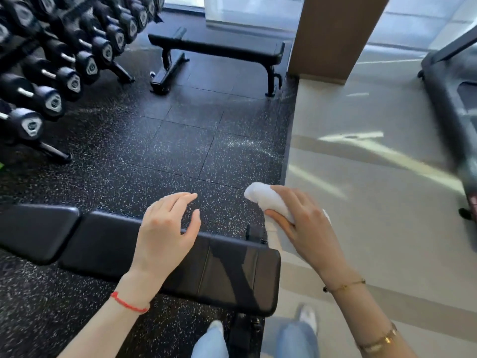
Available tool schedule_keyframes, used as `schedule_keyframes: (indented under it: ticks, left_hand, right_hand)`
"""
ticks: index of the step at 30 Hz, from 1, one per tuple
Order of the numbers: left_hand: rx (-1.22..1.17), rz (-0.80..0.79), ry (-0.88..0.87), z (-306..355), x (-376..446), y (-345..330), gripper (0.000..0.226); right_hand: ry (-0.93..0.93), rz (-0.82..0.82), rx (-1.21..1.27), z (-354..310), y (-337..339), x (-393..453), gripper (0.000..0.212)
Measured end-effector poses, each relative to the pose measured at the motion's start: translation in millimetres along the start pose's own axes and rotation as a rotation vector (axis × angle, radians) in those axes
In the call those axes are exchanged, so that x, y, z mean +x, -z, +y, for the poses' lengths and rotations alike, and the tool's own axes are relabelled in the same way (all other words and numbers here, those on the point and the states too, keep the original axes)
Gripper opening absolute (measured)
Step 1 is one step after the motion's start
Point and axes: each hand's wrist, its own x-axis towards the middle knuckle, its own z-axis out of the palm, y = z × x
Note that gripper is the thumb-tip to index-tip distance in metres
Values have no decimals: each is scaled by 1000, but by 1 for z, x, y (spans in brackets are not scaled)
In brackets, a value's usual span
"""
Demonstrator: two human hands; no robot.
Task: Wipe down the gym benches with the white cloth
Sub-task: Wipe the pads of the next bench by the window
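A black padded bench (232,275) runs across the lower part of the view, its two pads end to end from left to right. My left hand (167,233) hovers over the bench's far edge, fingers apart and holding nothing. My right hand (299,223) is past the bench's right end, above the floor, gripping a rolled white cloth (268,198). A second black flat bench (216,49) stands farther back near a brown pillar.
A dumbbell rack (51,73) fills the upper left. The brown pillar (333,34) stands behind the far bench. A treadmill (454,99) occupies the right edge. Speckled black rubber flooring (167,151) lies between the benches, with pale smooth flooring to the right. My legs show at the bottom.
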Motion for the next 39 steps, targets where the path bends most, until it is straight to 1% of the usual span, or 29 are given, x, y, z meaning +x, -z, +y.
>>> schedule_keyframes:
  ticks: [5,11,13,16,20,26,31,35,39]
  left_hand:
    - [3,42,85,52,30,-4,36]
    - [6,150,295,140,61,-27,35]
    - [12,184,366,162,72,-35,36]
    - [25,213,463,183,86,-47,35]
    - [53,247,550,196,99,-60,26]
    - [81,292,668,195,115,-68,26]
    - [95,368,742,173,144,-79,25]
    - [90,429,817,134,182,-82,26]
    - [112,490,928,84,227,-71,26]
  right_hand:
    - [79,-63,58,48,34,37,47]
    - [284,-203,45,121,102,97,46]
    - [340,-221,12,141,121,118,47]
    - [399,-258,-4,165,137,147,48]
    - [468,-288,12,181,134,181,48]
    - [590,-371,51,177,112,232,47]
    - [666,-437,66,158,82,289,48]
    - [791,-512,43,121,51,356,54]
    - [940,-586,32,60,17,434,52]
